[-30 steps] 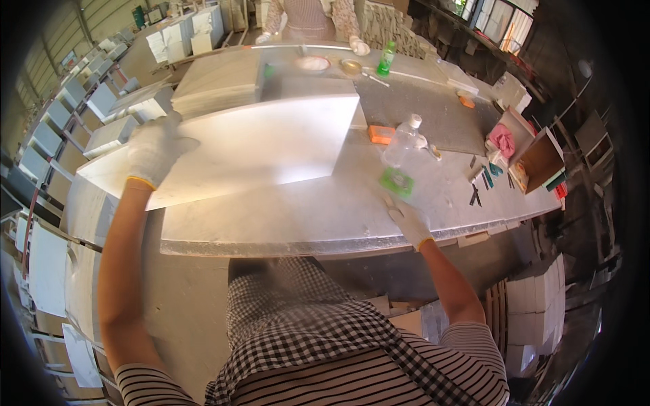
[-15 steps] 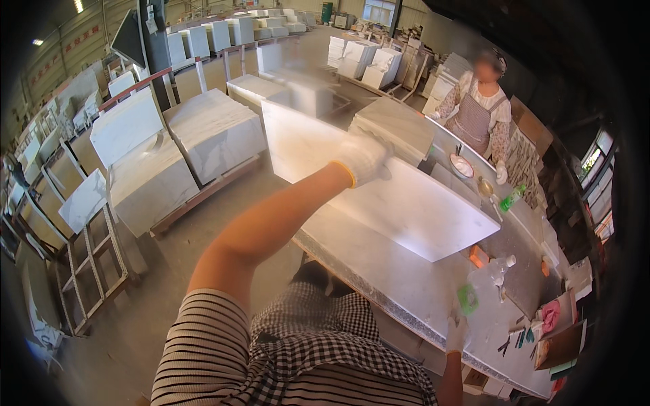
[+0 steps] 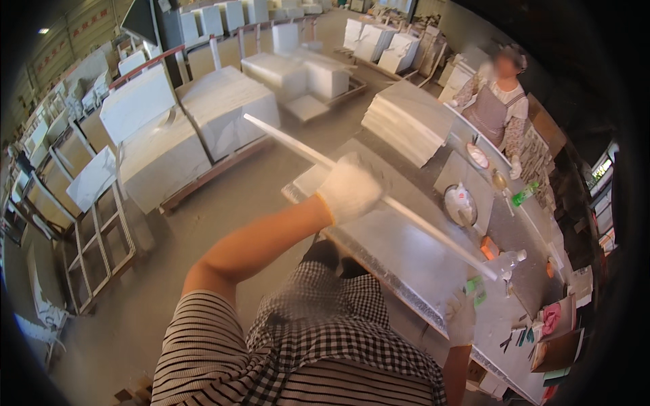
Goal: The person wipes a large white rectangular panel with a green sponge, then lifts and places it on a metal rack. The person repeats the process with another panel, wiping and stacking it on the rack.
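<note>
White slab (image 3: 433, 232), middle inside the gripping left hand (image 3: 352, 191), one end near the right hand (image 3: 460, 317), the latter's closure unclear

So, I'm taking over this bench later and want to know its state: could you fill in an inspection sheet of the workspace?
Surface: pale grey table, shiny in places.
Job's things: white slab, tilted up so it shows edge-on.
Clutter: clear bottle, orange block, green bottle, pink cloth.
Hands: both gloved; left hand closed on the slab; right hand at the table's near edge, grip unclear.
Cables: nothing seen.
Surroundings: white stacks to the left; person in an apron across the table.
</note>
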`<move>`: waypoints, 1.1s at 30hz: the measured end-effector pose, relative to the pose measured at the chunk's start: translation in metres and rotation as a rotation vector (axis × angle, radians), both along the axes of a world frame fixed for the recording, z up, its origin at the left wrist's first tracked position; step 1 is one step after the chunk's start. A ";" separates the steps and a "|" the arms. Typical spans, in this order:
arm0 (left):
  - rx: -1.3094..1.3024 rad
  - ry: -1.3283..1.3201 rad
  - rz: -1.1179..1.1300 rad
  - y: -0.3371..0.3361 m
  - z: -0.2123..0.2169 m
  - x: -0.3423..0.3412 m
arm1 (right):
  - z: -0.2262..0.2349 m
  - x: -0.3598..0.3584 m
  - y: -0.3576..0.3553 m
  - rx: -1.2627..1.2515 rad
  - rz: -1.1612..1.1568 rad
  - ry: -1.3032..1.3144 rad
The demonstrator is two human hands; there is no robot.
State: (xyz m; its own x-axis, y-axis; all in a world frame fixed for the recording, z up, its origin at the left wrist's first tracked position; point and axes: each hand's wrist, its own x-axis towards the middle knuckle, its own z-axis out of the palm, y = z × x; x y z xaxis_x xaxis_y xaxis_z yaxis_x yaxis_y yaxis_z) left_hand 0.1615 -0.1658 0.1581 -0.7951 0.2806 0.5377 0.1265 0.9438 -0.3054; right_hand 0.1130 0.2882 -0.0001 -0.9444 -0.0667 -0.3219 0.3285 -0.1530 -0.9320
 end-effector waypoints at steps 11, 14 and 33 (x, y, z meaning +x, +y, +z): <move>0.027 -0.282 -0.139 0.013 -0.139 0.112 | -0.011 0.060 -0.054 -0.139 0.286 -0.268; 0.134 -0.240 -0.184 0.013 -0.167 0.116 | -0.029 0.060 -0.077 -0.017 -0.103 -0.296; 0.226 -0.004 -0.153 0.015 -0.226 0.110 | -0.075 0.039 -0.081 -0.006 -0.064 -0.328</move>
